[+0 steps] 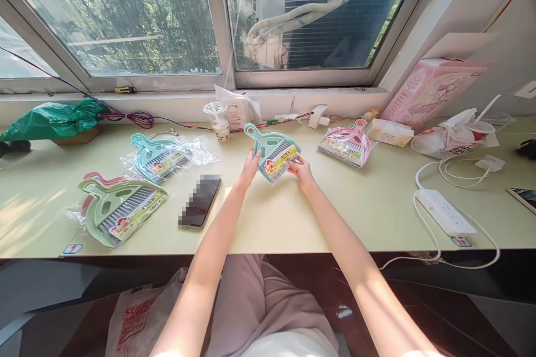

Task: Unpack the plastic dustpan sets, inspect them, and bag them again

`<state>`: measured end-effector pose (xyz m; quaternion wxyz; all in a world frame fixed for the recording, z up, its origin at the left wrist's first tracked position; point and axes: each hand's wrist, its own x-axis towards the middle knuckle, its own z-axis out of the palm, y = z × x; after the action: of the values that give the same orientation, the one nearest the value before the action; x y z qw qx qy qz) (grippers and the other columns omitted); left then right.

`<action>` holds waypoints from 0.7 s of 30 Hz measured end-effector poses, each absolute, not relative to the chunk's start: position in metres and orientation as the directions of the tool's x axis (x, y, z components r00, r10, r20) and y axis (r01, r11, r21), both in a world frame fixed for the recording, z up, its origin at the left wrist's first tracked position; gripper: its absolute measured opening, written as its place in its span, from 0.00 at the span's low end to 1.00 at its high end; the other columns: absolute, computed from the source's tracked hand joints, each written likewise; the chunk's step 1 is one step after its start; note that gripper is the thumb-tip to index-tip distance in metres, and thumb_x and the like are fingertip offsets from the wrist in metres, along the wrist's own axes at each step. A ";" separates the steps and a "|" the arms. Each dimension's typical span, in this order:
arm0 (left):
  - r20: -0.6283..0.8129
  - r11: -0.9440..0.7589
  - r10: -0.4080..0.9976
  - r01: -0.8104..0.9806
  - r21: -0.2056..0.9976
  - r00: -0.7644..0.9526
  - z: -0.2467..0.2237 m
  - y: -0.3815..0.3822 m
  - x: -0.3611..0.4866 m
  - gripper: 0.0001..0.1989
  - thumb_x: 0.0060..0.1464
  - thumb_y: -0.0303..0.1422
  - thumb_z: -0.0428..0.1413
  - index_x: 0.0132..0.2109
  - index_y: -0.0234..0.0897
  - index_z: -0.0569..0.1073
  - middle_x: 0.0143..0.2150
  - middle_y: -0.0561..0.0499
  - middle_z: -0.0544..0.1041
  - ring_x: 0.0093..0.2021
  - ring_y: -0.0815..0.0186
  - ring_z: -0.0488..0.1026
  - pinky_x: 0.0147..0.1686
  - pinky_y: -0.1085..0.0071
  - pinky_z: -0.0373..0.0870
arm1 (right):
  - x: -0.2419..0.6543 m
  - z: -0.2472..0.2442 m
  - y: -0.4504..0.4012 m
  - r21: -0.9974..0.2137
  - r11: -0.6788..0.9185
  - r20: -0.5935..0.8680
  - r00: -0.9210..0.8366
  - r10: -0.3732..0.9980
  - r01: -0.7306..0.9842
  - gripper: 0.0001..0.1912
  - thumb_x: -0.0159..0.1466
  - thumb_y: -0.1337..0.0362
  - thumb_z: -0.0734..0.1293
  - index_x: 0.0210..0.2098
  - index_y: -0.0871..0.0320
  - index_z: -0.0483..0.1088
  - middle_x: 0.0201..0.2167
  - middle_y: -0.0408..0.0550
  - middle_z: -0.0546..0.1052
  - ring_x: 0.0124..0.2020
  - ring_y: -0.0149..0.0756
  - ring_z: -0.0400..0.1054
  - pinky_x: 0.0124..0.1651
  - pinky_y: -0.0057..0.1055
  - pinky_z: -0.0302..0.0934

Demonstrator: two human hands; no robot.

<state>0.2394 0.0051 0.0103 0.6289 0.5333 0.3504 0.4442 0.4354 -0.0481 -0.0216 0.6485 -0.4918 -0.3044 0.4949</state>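
Observation:
Between my hands is a teal dustpan and brush set (273, 148) with a bright label across its bristles, tilted with its looped handle toward the upper left. My left hand (249, 168) grips its left edge, thumb on the front. With the fingers of my right hand (302, 172), I hold its right edge by the label. To the left lie a light blue dustpan set (153, 150) in clear plastic and a green dustpan set (121, 201) over a pink one. A pink dustpan set (349, 142) rests on the desk to the right.
A phone (203, 201) lies left of my forearms on the desk (276, 228). Along the window stand a drink cup (219, 122) and a paper bag (243, 110). On the right are a white power strip (444, 212) with cables, a tissue pack (391, 131) and a pink box (435, 89).

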 end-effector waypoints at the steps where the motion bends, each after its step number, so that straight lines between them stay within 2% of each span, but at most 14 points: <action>1: 0.082 -0.023 0.950 -0.195 0.980 0.301 0.005 0.006 0.251 0.26 0.56 0.50 0.55 0.56 0.40 0.69 0.50 0.45 0.76 0.49 0.59 0.74 0.48 0.61 0.70 | 0.439 -0.022 -0.047 -0.939 0.016 -0.100 0.317 0.943 -0.343 0.20 0.46 0.65 0.74 0.38 0.56 0.70 0.33 0.47 0.79 0.35 0.37 0.76 0.43 0.35 0.72; 3: 0.181 -0.146 0.971 -0.210 0.967 0.155 -0.006 0.012 0.264 0.23 0.57 0.51 0.53 0.50 0.37 0.73 0.46 0.45 0.77 0.47 0.60 0.74 0.49 0.64 0.69 | 0.446 -0.023 -0.046 -0.953 -0.018 -0.105 0.273 0.956 -0.302 0.19 0.46 0.69 0.73 0.37 0.56 0.70 0.32 0.47 0.79 0.34 0.37 0.76 0.42 0.35 0.72; 5: 0.249 -0.240 0.968 -0.191 0.952 0.023 -0.013 0.017 0.264 0.23 0.58 0.51 0.51 0.45 0.36 0.74 0.43 0.45 0.77 0.46 0.61 0.73 0.48 0.65 0.68 | 0.452 -0.025 -0.045 -0.981 -0.065 -0.111 0.254 0.961 -0.182 0.16 0.47 0.71 0.71 0.36 0.57 0.71 0.32 0.47 0.79 0.31 0.35 0.75 0.39 0.34 0.72; 8: 0.321 -0.333 0.940 -0.117 0.936 -0.114 -0.014 0.018 0.252 0.23 0.60 0.51 0.48 0.47 0.36 0.73 0.44 0.44 0.77 0.47 0.62 0.73 0.49 0.67 0.66 | 0.458 -0.027 -0.045 -0.985 -0.153 -0.116 0.355 0.928 0.078 0.11 0.53 0.72 0.66 0.37 0.60 0.72 0.32 0.48 0.79 0.25 0.31 0.72 0.33 0.31 0.70; 9: 0.342 -0.355 0.929 -0.080 0.931 -0.144 -0.012 0.016 0.248 0.24 0.60 0.51 0.48 0.49 0.36 0.72 0.46 0.44 0.77 0.48 0.62 0.73 0.49 0.67 0.66 | 0.458 -0.026 -0.047 -0.971 -0.154 -0.067 0.408 0.910 0.183 0.11 0.55 0.72 0.64 0.38 0.60 0.72 0.33 0.48 0.79 0.24 0.30 0.72 0.34 0.32 0.69; 11: 0.368 -0.374 0.909 0.006 0.927 -0.197 -0.004 0.009 0.243 0.25 0.62 0.50 0.46 0.53 0.37 0.70 0.48 0.44 0.77 0.49 0.62 0.73 0.49 0.68 0.65 | 0.453 -0.023 -0.051 -0.906 -0.096 0.130 0.486 0.864 0.413 0.13 0.59 0.70 0.61 0.41 0.59 0.73 0.38 0.49 0.79 0.27 0.31 0.72 0.39 0.35 0.69; 14: 0.406 -0.373 0.877 0.167 0.913 -0.256 0.004 -0.006 0.244 0.26 0.64 0.50 0.42 0.58 0.39 0.67 0.50 0.44 0.76 0.49 0.61 0.74 0.48 0.67 0.66 | 0.431 -0.012 -0.060 -0.743 0.083 0.456 0.413 0.788 0.664 0.15 0.65 0.65 0.58 0.46 0.55 0.73 0.45 0.50 0.77 0.39 0.38 0.72 0.45 0.38 0.67; 16: 0.500 -0.434 0.844 0.299 0.850 -0.194 0.004 -0.017 0.248 0.26 0.65 0.49 0.40 0.61 0.40 0.63 0.54 0.43 0.75 0.50 0.59 0.73 0.47 0.65 0.66 | 0.413 -0.007 -0.066 -0.663 0.223 0.559 0.274 0.783 0.714 0.17 0.67 0.62 0.57 0.52 0.52 0.70 0.50 0.51 0.74 0.49 0.41 0.68 0.46 0.38 0.67; 18: 0.615 -0.565 0.789 0.416 0.713 0.018 0.001 -0.028 0.255 0.26 0.65 0.47 0.41 0.64 0.41 0.61 0.57 0.42 0.73 0.51 0.57 0.73 0.46 0.65 0.67 | 0.398 -0.005 -0.068 -0.632 0.320 0.599 0.183 0.780 0.706 0.19 0.67 0.60 0.59 0.56 0.50 0.66 0.54 0.51 0.70 0.55 0.43 0.64 0.46 0.39 0.67; 21: 0.670 -0.743 0.652 0.474 0.473 0.354 -0.006 -0.041 0.264 0.26 0.65 0.45 0.42 0.65 0.40 0.60 0.57 0.41 0.72 0.47 0.58 0.75 0.42 0.66 0.68 | 0.393 -0.010 -0.068 -0.708 0.334 0.590 0.261 0.764 0.622 0.17 0.63 0.60 0.62 0.51 0.53 0.69 0.49 0.53 0.71 0.50 0.43 0.65 0.42 0.38 0.68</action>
<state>0.2637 -0.0413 -0.0057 0.0987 0.8168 0.3448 0.4519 0.3928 -0.0682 -0.0099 0.5493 -0.5734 -0.6044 0.0647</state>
